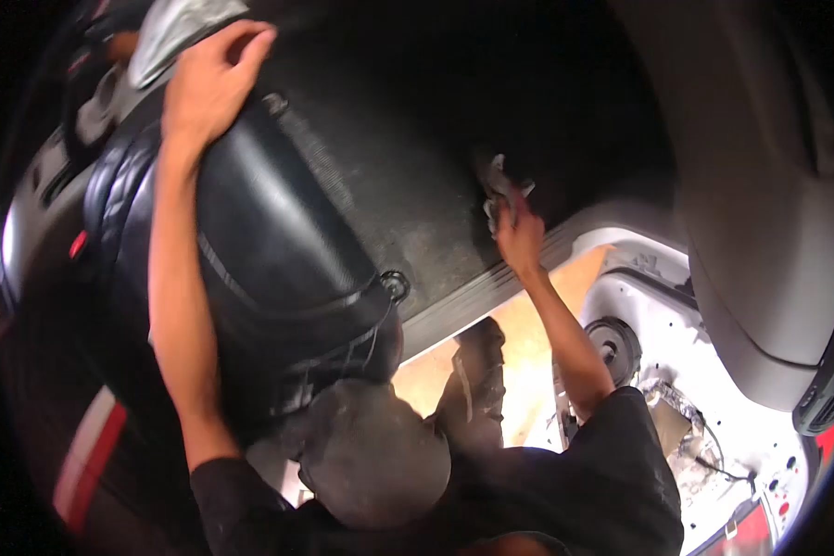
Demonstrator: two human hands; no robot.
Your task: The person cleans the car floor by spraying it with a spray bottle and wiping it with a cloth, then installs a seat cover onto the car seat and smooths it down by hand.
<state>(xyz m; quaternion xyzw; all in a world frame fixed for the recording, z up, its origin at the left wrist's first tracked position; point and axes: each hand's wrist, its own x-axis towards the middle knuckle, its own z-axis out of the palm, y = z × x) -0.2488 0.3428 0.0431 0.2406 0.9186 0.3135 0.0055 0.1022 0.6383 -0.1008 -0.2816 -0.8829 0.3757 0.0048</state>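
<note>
My right hand point(519, 236) is closed around a crumpled pale cloth point(500, 190), low over the dark floor carpet point(435, 236) and just inside the door sill point(477, 301). My left hand point(213, 83) reaches past the black leather seat point(273, 208). Its fingers are curled, with the thumb and a fingertip close together; whatever they hold, if anything, does not show. Right beside that hand is a light grey, shiny piece point(178, 37), partly hidden by the fingers.
An open white door shell point(658, 324) with a round speaker point(612, 347) and loose wires point(718, 454) stands at the right. Above it curves a grey dashboard panel point(760, 250). A round black knob point(395, 285) sits at the seat's corner. A red seat-belt button point(79, 245) shows at left.
</note>
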